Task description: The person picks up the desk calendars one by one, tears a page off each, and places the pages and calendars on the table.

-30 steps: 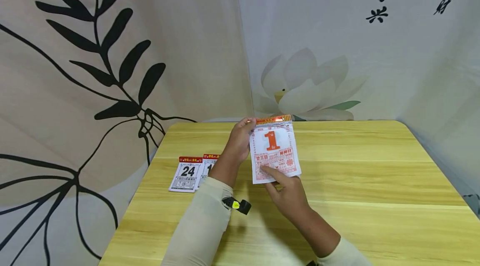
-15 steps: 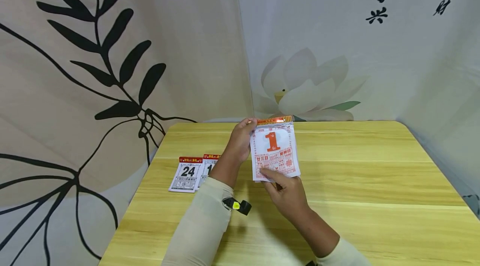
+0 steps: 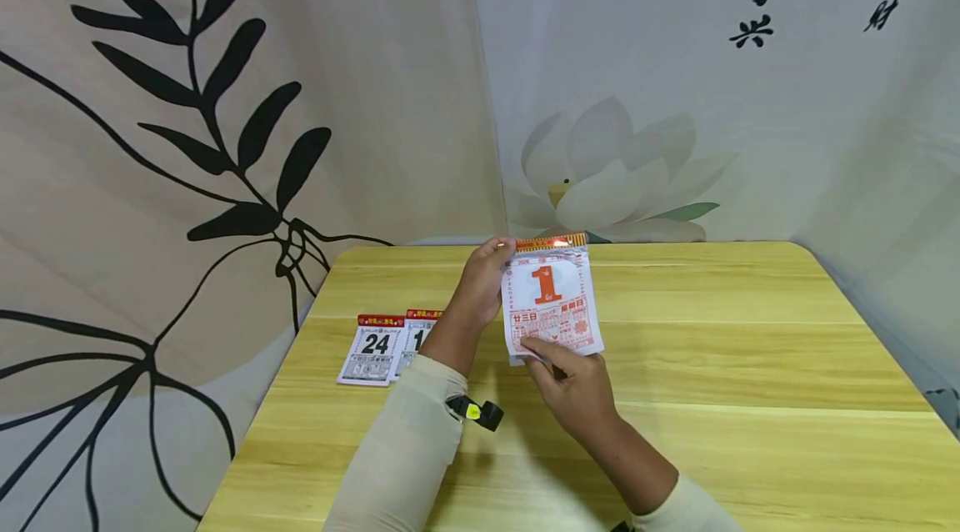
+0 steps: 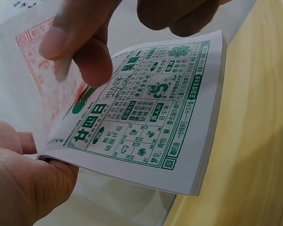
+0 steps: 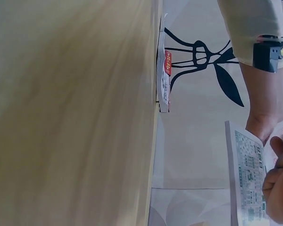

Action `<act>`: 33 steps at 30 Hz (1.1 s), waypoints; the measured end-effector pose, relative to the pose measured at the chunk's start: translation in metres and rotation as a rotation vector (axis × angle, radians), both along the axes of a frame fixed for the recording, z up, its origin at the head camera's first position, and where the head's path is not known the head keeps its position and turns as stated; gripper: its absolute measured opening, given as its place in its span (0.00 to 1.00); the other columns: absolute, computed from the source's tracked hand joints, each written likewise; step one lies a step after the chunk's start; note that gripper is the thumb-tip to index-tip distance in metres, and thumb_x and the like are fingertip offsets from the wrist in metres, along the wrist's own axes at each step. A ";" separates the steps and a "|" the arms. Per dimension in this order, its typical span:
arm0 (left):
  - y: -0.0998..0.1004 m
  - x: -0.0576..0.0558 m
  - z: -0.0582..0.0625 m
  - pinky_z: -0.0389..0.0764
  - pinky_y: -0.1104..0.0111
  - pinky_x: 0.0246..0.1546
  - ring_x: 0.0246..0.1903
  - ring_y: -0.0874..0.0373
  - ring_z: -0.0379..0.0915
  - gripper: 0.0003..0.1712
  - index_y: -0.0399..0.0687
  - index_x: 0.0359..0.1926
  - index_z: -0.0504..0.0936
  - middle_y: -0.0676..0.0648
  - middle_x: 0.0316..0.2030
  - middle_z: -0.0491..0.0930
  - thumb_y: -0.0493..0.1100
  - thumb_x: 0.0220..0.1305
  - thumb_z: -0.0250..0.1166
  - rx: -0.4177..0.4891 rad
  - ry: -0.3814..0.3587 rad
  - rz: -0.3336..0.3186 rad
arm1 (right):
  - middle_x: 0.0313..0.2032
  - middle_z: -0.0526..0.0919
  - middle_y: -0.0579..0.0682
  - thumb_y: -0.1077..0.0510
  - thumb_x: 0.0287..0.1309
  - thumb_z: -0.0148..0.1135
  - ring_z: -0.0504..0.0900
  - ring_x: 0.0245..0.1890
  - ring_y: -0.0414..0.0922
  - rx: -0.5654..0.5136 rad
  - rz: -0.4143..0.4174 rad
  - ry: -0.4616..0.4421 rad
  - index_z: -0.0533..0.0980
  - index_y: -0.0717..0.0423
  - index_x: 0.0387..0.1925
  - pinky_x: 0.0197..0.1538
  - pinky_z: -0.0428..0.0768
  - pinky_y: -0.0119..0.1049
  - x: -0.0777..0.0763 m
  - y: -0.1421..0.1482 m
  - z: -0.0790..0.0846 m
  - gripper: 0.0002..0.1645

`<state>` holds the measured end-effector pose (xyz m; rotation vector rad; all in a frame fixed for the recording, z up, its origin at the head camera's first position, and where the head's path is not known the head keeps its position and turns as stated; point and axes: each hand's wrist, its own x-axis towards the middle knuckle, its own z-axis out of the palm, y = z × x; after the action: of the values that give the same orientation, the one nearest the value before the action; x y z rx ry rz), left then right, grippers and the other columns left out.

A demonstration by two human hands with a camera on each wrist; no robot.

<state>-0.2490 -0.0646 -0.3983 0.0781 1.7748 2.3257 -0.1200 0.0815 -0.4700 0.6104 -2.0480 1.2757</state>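
Observation:
A tear-off calendar (image 3: 551,298) with an orange header and a big red 1 is held up over the table. My left hand (image 3: 480,286) grips its upper left edge. At the lower edge, my right hand (image 3: 581,394) pinches the top sheet between thumb and finger. The left wrist view shows that red-printed sheet (image 4: 30,52) lifted by the right hand (image 4: 87,40), baring a green-printed page (image 4: 141,113) beneath. There the left hand (image 4: 28,183) holds the bound end. In the right wrist view the calendar pad (image 5: 247,174) stands tilted beside the right hand (image 5: 280,183).
Two more calendars lie overlapping on the left of the wooden table (image 3: 750,348): one marked 24 (image 3: 375,344), and another calendar (image 3: 411,340) partly hidden by the left forearm. A printed cloth backdrop (image 3: 397,98) hangs behind the table's far edge.
The red top sheet's lower edge has risen slightly, so the layer below peeks out at the bottom left. Both hands stay nearly in place.

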 end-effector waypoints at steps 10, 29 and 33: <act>-0.002 0.001 -0.003 0.87 0.71 0.41 0.42 0.60 0.85 0.19 0.42 0.64 0.76 0.48 0.48 0.82 0.49 0.90 0.49 -0.046 0.008 -0.005 | 0.40 0.94 0.60 0.74 0.64 0.73 0.82 0.28 0.30 -0.160 0.093 -0.099 0.91 0.63 0.47 0.27 0.82 0.25 0.005 -0.003 0.009 0.12; -0.005 0.002 -0.007 0.86 0.73 0.32 0.33 0.63 0.86 0.21 0.40 0.66 0.75 0.48 0.42 0.82 0.49 0.91 0.46 -0.042 -0.002 -0.039 | 0.42 0.94 0.43 0.72 0.66 0.72 0.88 0.39 0.32 -0.529 0.114 -0.384 0.89 0.71 0.48 0.38 0.86 0.25 0.009 -0.003 0.034 0.11; -0.005 0.002 -0.007 0.85 0.73 0.33 0.34 0.62 0.86 0.19 0.41 0.62 0.76 0.48 0.43 0.81 0.49 0.91 0.45 -0.042 0.004 -0.044 | 0.39 0.94 0.37 0.70 0.68 0.71 0.87 0.35 0.33 -0.534 0.088 -0.415 0.89 0.71 0.47 0.35 0.84 0.25 0.007 0.000 0.036 0.08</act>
<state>-0.2471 -0.0694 -0.4051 0.1135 1.8039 2.2591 -0.1128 0.0820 -0.4341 0.1968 -1.8695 2.0379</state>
